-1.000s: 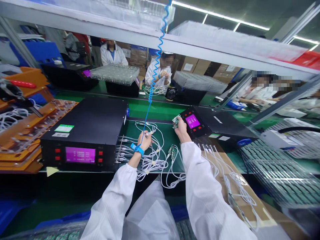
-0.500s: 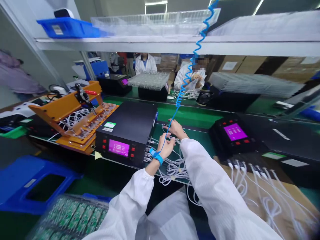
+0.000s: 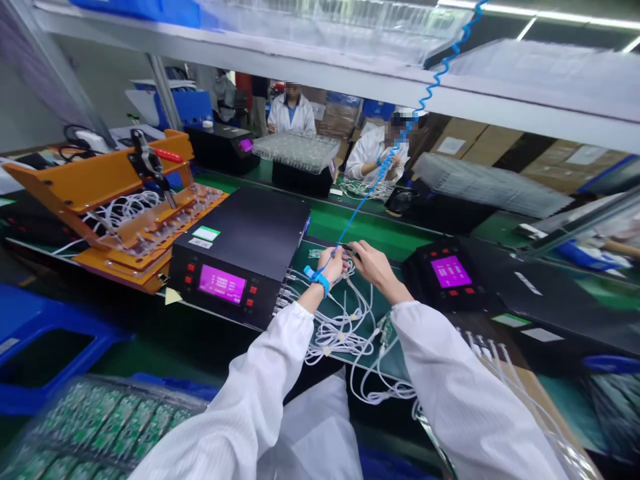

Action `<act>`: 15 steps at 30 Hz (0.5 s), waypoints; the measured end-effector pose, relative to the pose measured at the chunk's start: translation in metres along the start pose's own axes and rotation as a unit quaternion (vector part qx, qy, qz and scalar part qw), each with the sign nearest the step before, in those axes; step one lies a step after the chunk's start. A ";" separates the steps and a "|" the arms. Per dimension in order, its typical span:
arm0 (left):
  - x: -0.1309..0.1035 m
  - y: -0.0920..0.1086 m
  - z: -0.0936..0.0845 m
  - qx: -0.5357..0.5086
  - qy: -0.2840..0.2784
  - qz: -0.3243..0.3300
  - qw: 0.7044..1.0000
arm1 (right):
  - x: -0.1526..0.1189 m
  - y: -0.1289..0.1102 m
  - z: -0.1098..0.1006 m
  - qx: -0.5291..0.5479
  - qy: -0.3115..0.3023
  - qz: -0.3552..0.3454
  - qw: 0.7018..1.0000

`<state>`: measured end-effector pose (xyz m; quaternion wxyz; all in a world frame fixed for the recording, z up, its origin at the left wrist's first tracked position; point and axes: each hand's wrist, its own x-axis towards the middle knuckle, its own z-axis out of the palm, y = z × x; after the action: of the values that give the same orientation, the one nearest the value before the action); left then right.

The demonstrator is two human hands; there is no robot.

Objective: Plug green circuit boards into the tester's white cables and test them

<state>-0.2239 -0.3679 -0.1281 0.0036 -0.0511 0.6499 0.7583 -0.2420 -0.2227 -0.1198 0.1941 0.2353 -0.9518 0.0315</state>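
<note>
Close together over the green mat, my two hands work just right of a black test box [image 3: 250, 227] with a lit pink screen. My left hand [image 3: 332, 267], wearing a blue wrist strap [image 3: 320, 279] with a coiled cord, is closed around the end of a white cable [image 3: 350, 293]. The fingers of my right hand [image 3: 371, 265] pinch at a small dark part whose kind I cannot make out. A small green circuit board [image 3: 315, 253] lies behind my left hand. Another circuit board [image 3: 386, 330] rests by my right sleeve, among the cables.
Looped white cables [image 3: 335, 337] spread over the bench's front edge. An orange clamp fixture [image 3: 150, 220] stands left, a second black box [image 3: 480, 280] right. A tray of circuit boards [image 3: 115, 420] sits low at left. A shelf [image 3: 300, 63] crosses above; co-workers sit opposite.
My view has tilted down and shifted. My right hand now sits beside my left instead of reaching beyond it. The boards behind my left hand and by my right sleeve have come into view.
</note>
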 end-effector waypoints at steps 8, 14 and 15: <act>0.002 -0.019 -0.002 0.059 -0.039 0.044 0.997 | 0.001 0.004 0.006 -0.008 -0.002 0.063 0.998; -0.009 -0.024 -0.002 0.137 -0.045 0.095 0.985 | 0.004 0.027 0.009 0.150 0.123 0.144 0.970; -0.011 -0.024 -0.002 0.157 -0.049 0.109 0.980 | 0.004 0.033 0.006 0.189 0.167 0.177 0.951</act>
<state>-0.2106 -0.3653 -0.1514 -0.0397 0.0586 0.7614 0.6444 -0.2626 -0.1964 -0.1225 0.2939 0.0868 -0.9086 0.2838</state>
